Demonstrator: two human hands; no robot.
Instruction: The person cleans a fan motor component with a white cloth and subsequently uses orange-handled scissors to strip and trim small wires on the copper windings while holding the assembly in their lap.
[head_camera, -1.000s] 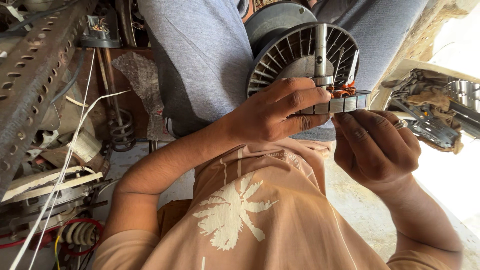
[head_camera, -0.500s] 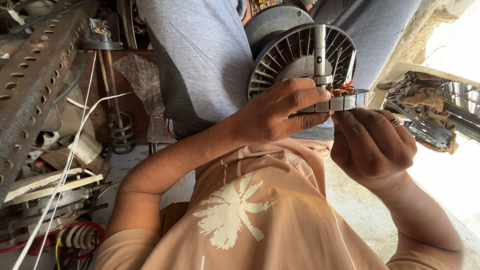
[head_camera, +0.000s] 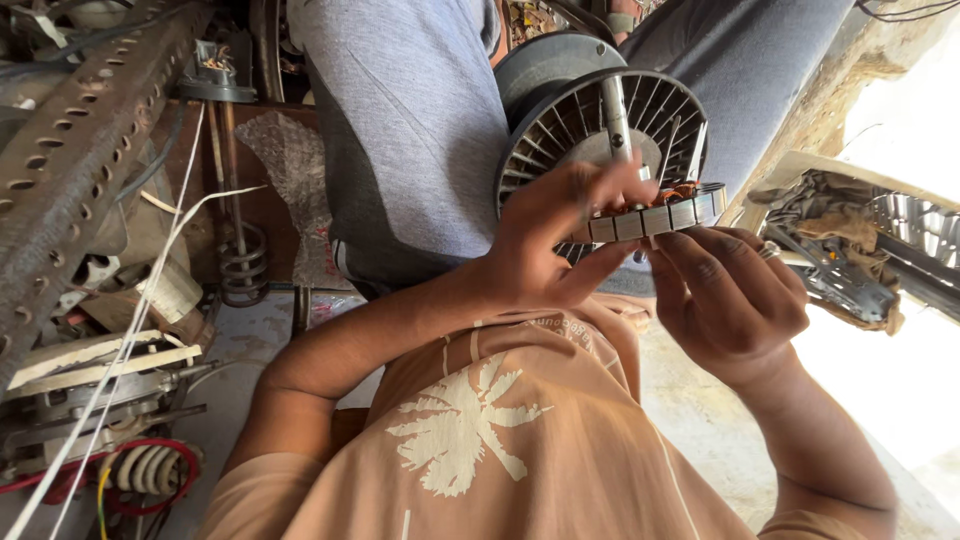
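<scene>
L hand grips a motor stator ring — laminated steel band w/ copper windings inside — thumb under, fingers curled over the top edge. R hand sits just beside it on the other side, fingertips touching the ring's lower edge, fingers half curled, supporting it; can't tell if it's a full grip. A ring shows on one R-hand finger.

Directly behind both hands: round grey fan housing w/ radial ribs and a centre shaft standing up, resting betw the person's grey-trousered knees. Stator is held just in front of the housing's lower rim, near but whether touching is unclear.

Below the hands: peach shirt w/ white palm print.

Far out from L hand: perforated rusty steel angle, white cords, red-wired coil on the floor. Out past R hand: tray of greasy metal parts, partly overexposed.
</scene>
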